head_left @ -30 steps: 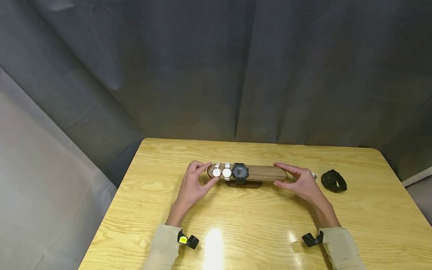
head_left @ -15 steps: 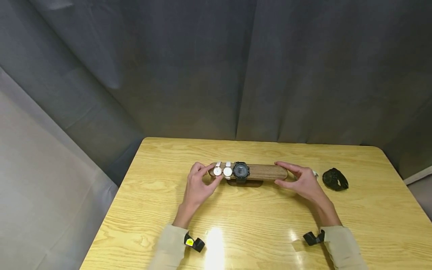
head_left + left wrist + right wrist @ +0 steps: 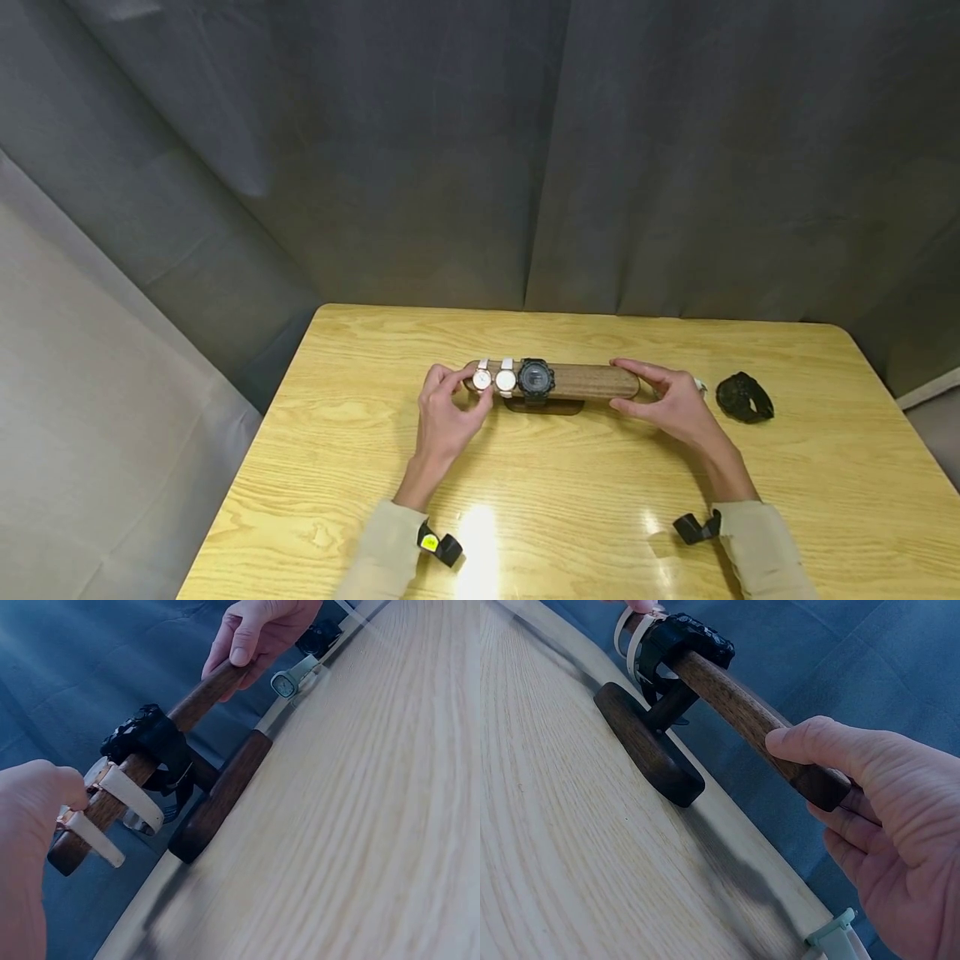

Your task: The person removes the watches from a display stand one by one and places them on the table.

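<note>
A dark wooden watch stand point(image 3: 592, 382) holds two white-strapped watches side by side at its left end, with a chunky black digital watch point(image 3: 536, 377) right of them. My left hand point(image 3: 442, 421) pinches the outermost white-strapped watch point(image 3: 482, 380), the index finger at its top and the thumb by its face, close to the second white-strapped watch point(image 3: 506, 380). On the right, my right hand point(image 3: 678, 408) grips the bare end of the bar, thumb in front and fingers behind. Both white straps hang round the bar in the left wrist view, above the stand's base point(image 3: 225, 799).
Beyond my right hand lies a pale green watch point(image 3: 284, 685), mostly hidden behind that hand in the head view. Another black watch point(image 3: 742, 397) rests farther right on the wooden table point(image 3: 570, 475). A dark curtain point(image 3: 480, 167) hangs along the table's back edge.
My left hand has shifted slightly right, its thumb moving up from below the bar to beside the outermost watch, which has turned slightly. The right hand keeps its grip.
</note>
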Demonstrator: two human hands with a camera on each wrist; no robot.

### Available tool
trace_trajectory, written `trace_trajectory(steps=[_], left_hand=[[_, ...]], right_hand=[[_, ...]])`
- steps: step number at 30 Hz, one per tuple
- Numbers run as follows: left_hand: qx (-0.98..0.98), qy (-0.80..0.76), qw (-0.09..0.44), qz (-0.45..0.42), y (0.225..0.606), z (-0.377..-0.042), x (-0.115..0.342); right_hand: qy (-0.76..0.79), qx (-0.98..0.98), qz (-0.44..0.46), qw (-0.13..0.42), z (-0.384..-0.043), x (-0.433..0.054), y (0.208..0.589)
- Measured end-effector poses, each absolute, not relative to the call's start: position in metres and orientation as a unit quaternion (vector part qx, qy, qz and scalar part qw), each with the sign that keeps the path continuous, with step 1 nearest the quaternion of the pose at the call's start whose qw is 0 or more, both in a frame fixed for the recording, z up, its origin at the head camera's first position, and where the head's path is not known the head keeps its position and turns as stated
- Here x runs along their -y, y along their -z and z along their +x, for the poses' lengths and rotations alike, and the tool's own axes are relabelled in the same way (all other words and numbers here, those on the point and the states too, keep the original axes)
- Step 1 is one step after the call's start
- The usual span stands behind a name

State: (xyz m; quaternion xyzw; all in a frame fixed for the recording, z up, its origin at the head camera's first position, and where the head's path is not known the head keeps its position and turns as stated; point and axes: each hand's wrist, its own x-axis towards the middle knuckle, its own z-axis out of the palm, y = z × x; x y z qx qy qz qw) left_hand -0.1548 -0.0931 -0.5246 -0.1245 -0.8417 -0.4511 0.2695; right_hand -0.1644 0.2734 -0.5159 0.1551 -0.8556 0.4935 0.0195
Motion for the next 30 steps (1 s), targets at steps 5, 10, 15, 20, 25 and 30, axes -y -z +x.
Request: trace_trajectory(steps=[5, 10, 15, 20, 25, 30], left_hand=[[0.833, 0.452, 0.292, -0.13, 0.5252, -0.1545, 0.0929], [0.828, 0.45, 0.306, -0.133, 0.5265, -0.1545, 0.0938], [0.828, 0.447, 0.309, -0.136, 0.5269, -0.1548, 0.0955], [0.831, 0.445, 0.306, -0.13, 0.526, -0.1548, 0.0966], [0.833, 0.444, 0.306, -0.125, 0.527, -0.1554, 0.097], [0.834, 0.447, 0.3, -0.118, 0.5269, -0.1557, 0.0981]], right_hand=[[-0.491, 0.857, 0.153, 0.015, -0.1643, -0.2737, 0.5155], [-0.492, 0.856, 0.155, 0.016, -0.1641, -0.2732, 0.5153], [-0.494, 0.856, 0.154, 0.017, -0.1642, -0.2728, 0.5149], [-0.493, 0.856, 0.152, 0.017, -0.1647, -0.273, 0.5164], [-0.489, 0.861, 0.14, 0.015, -0.1644, -0.2729, 0.5182], [-0.483, 0.864, 0.141, 0.013, -0.1635, -0.2736, 0.5176]])
